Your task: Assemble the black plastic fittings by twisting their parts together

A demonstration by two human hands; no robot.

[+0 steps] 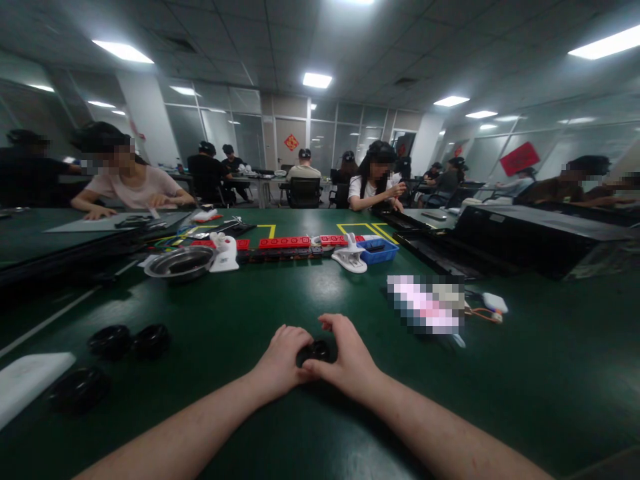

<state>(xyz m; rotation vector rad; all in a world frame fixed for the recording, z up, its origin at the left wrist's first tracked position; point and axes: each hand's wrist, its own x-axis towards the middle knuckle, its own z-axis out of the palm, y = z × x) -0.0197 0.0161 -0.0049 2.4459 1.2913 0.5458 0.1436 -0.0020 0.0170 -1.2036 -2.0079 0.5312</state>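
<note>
A small round black part (320, 350) with a hollow centre lies between my hands, just over the green table (320, 427). My left hand (285, 357) wraps its fingers around the left side of it. From the right, my right hand (350, 350) grips it, thumb at the near edge and curved fingers at the far side. The hands cover much of the part, so its exact kind is unclear. Off to the left rest three glossy black round pieces, one of them a ring-like piece (79, 390) near a white slab (33, 380).
Farther back stand a metal bowl (177, 263), white clamps (350, 253), red blocks (285, 243) and a blue bin (380, 252). A blurred-out packet (425, 303) lies to the right, before a large black case (530, 237). Several people sit beyond.
</note>
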